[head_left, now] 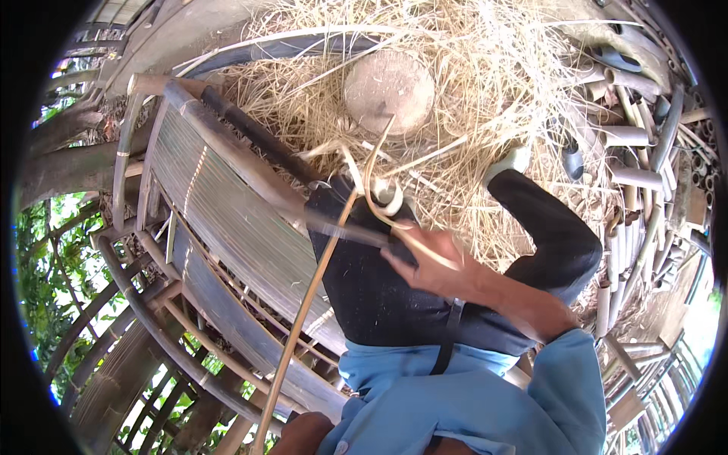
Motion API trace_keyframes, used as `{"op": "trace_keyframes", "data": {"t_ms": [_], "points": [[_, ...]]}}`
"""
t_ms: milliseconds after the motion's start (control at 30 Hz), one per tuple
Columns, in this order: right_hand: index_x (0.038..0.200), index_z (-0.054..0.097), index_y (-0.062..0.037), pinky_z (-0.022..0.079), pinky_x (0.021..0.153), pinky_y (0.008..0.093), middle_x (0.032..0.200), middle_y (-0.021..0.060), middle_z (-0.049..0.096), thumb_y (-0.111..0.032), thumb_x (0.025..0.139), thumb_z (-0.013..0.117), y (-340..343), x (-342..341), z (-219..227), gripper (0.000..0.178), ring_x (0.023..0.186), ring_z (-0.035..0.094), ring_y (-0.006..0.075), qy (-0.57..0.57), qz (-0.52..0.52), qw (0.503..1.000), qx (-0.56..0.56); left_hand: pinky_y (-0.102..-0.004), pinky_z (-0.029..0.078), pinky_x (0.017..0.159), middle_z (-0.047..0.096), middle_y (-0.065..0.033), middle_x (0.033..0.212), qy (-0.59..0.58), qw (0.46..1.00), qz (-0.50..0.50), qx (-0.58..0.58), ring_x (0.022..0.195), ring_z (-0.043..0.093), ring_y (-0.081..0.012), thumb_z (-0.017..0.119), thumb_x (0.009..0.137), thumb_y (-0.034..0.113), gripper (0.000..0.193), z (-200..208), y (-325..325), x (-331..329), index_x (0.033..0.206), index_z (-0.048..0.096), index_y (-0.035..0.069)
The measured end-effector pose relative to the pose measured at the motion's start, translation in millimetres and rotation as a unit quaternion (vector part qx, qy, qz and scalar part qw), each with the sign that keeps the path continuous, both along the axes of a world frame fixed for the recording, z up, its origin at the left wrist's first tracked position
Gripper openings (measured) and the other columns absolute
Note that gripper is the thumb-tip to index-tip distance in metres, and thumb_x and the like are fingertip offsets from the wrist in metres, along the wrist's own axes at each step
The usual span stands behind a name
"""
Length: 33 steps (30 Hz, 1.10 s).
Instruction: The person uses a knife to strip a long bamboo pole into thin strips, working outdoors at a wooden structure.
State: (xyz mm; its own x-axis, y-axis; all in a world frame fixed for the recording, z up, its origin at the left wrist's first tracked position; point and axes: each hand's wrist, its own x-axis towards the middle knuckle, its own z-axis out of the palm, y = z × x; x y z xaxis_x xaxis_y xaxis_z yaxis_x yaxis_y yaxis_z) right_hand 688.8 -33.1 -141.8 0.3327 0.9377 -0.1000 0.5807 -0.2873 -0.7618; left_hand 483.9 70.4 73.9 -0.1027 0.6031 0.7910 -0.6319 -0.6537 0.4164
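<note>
My right hand point(436, 262) is closed in front of my dark trousers, slightly smeared by motion. A dark grip shows between its thumb and fingers, and a blurred long blade, seemingly a knife point(345, 230), points left from it. A thin pale curled strip point(369, 171), which looks like bamboo, bends down to the same hand. Under the blade runs a long, narrow bamboo strip point(307, 299), slanting from between my legs to the lower left edge. Only a bit of bare left arm point(303, 434) shows at the bottom; my left hand is outside the picture.
A round wooden block point(389, 91) stands ahead among heaped pale shavings point(485, 68). Along my left is a slatted bamboo bench point(235, 205) with a rail. Cut bamboo pieces point(633, 178) are piled at the right, near dark footwear point(616, 58).
</note>
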Motion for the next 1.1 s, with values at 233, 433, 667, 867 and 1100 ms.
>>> {"op": "trace_keyframes", "data": {"t_ms": [233, 433, 667, 867, 1100], "points": [[0.104, 0.052, -0.0028, 0.057, 0.054, 0.0484, 0.077, 0.0241, 0.067, -0.025, 0.094, 0.070, -4, 29, -59, 0.030, 0.064, 0.069, 0.0411, -0.004, -0.109, 0.994, 0.000, -0.0198, 0.024, 0.036, 0.035, 0.0076, 0.062, 0.008, 1.000, -0.004, -0.013, 0.045, 0.034, -0.0017, 0.049, 0.107, 0.024, 0.032, 3, -5, 14, 0.078, 0.044, 0.014], [0.105, 0.052, -0.0048, 0.057, 0.054, 0.0465, 0.073, 0.0193, 0.067, -0.018, 0.091, 0.071, -2, 52, -81, 0.027, 0.061, 0.069, 0.0382, -0.030, -0.118, 0.991, -0.055, -0.0198, 0.024, 0.036, 0.036, 0.0074, 0.063, 0.011, 1.000, 0.001, -0.014, 0.046, 0.035, -0.0018, 0.049, 0.107, 0.024, 0.031, 2, -9, 18, 0.078, 0.045, 0.014], [0.119, 0.051, 0.0005, 0.056, 0.049, 0.0459, 0.069, 0.0219, 0.067, -0.023, 0.091, 0.073, 8, 40, -65, 0.042, 0.059, 0.069, 0.0396, -0.089, -0.027, 0.982, 0.164, -0.0198, 0.025, 0.036, 0.037, 0.0073, 0.063, 0.020, 1.000, 0.017, -0.014, 0.046, 0.036, -0.0019, 0.049, 0.107, 0.024, 0.031, 13, -9, 12, 0.078, 0.045, 0.013], [0.118, 0.050, -0.0025, 0.055, 0.047, 0.0447, 0.077, 0.0220, 0.068, -0.026, 0.092, 0.071, -12, 27, -85, 0.041, 0.055, 0.067, 0.0375, -0.098, -0.049, 0.991, 0.078, -0.0198, 0.026, 0.036, 0.038, 0.0071, 0.063, 0.029, 0.999, 0.025, -0.018, 0.047, 0.036, -0.0020, 0.050, 0.107, 0.024, 0.030, 14, -11, 11, 0.079, 0.046, 0.013], [0.113, 0.051, -0.0027, 0.055, 0.051, 0.0499, 0.072, 0.0205, 0.067, -0.026, 0.096, 0.065, -24, 53, -87, 0.033, 0.058, 0.067, 0.0402, -0.052, -0.118, 0.990, -0.050, -0.0198, 0.026, 0.036, 0.038, 0.0070, 0.064, 0.034, 0.999, 0.028, -0.024, 0.047, 0.037, -0.0021, 0.050, 0.107, 0.024, 0.030, 16, -13, 20, 0.079, 0.046, 0.013]]}}
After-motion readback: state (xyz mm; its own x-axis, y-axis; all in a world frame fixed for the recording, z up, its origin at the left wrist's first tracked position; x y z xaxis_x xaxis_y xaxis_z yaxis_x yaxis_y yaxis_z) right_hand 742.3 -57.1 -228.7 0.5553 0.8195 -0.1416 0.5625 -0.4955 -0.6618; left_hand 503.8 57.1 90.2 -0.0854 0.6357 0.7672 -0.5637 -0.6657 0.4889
